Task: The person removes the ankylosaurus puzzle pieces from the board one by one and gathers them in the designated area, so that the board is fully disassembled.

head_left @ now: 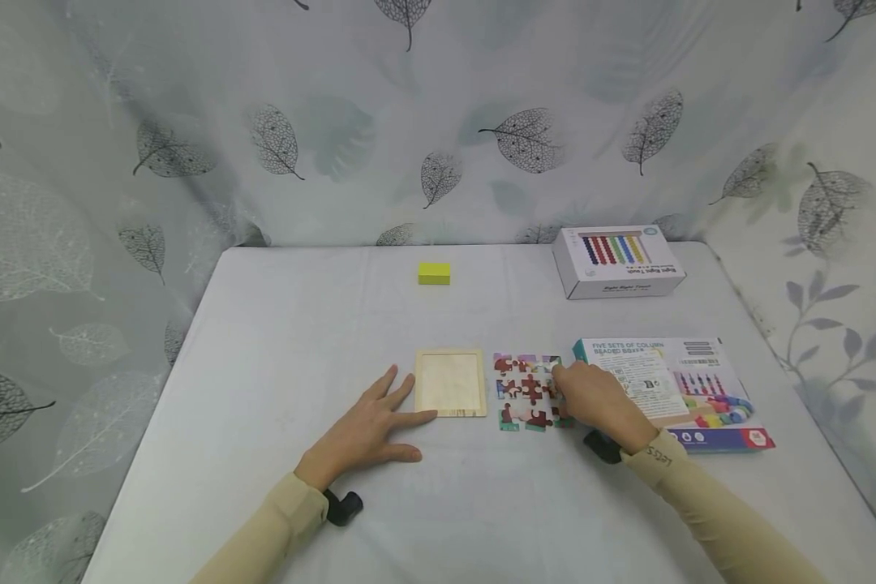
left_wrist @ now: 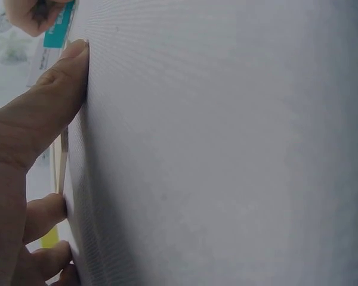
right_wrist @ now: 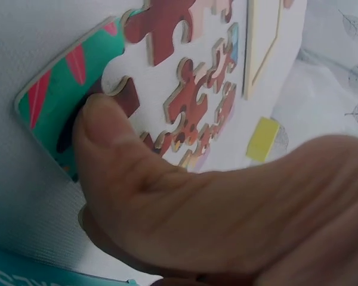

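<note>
My left hand (head_left: 368,426) lies spread on the white table, fingers straight. Its index fingertip reaches the lower left of a square wooden tray (head_left: 450,352), whose pale bottom is bare. To the right of that tray, several jigsaw puzzle pieces (head_left: 531,389) lie in loose rows, brown and green with red marks. Over their right side is my right hand (head_left: 599,397), fingers curled down. In the right wrist view the bent thumb (right_wrist: 107,128) overlaps a green corner puzzle piece (right_wrist: 53,98). The other fingertips are hidden, so any grip on a piece does not show.
A yellow block (head_left: 434,274) sits toward the back of the table. At the back right stands a white box (head_left: 620,284) with coloured bead columns pictured on it. A flatter bead-set box (head_left: 701,357) lies beside my right hand. Leaf-patterned cloth (head_left: 438,122) hangs behind the table.
</note>
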`<state>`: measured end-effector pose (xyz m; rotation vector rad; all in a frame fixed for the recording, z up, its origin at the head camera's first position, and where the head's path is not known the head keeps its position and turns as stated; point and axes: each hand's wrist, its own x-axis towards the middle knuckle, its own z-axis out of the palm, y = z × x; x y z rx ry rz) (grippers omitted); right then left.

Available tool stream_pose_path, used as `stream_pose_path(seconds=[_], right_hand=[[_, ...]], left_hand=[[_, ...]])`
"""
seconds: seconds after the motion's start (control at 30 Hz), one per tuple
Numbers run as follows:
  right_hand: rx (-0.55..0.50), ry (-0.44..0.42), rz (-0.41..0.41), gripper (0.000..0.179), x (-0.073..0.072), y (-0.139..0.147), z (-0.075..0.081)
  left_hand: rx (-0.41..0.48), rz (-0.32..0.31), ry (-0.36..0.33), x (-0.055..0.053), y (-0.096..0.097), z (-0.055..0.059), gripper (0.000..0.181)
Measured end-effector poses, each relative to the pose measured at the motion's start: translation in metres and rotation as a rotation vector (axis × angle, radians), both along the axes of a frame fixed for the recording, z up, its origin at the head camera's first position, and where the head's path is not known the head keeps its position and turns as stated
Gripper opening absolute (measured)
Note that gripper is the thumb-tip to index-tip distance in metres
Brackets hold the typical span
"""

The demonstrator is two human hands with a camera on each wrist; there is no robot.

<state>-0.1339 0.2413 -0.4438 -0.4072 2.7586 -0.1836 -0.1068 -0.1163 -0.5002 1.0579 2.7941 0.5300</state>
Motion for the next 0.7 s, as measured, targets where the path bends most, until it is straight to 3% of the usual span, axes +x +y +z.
stream_pose_path(seconds=[0.4,0.7], right_hand=[[-0.031,-0.016,0.015,0.021,-0.003,0.0,0.0],[-0.169,-0.008,-0.007,0.012,-0.006,0.008,0.014]], left_hand=[[-0.033,0.016,-0.034,0.0,-0.002,0.002,0.064],[-0.052,0.014,-0.006,-0.002,-0.003,0.002,0.068]])
